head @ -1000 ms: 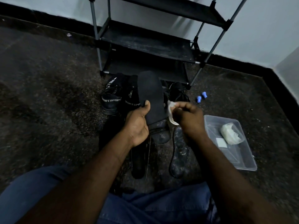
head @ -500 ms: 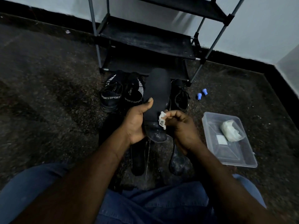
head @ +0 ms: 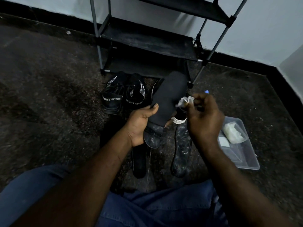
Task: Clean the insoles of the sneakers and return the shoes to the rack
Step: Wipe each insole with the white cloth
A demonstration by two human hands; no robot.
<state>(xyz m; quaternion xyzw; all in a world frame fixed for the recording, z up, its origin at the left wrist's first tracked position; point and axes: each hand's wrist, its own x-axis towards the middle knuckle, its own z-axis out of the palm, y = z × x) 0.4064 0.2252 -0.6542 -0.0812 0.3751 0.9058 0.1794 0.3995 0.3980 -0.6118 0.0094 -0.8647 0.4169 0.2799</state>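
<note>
Dark speckled floor [head: 49,95], pale wall [head: 270,30], black skirting [head: 49,16]; black rack [head: 147,40] against the wall. Sneakers [head: 113,97] in front of the rack, heels read "SPORT SPORT". Left grip [head: 139,123] clasps black insole [head: 168,99] above floor; right grip [head: 205,118] pinches white wipe [head: 185,101] beside it.

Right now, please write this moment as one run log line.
left hand: holds insole | right hand: pinches wipe | sneakers: on floor before rack
</note>
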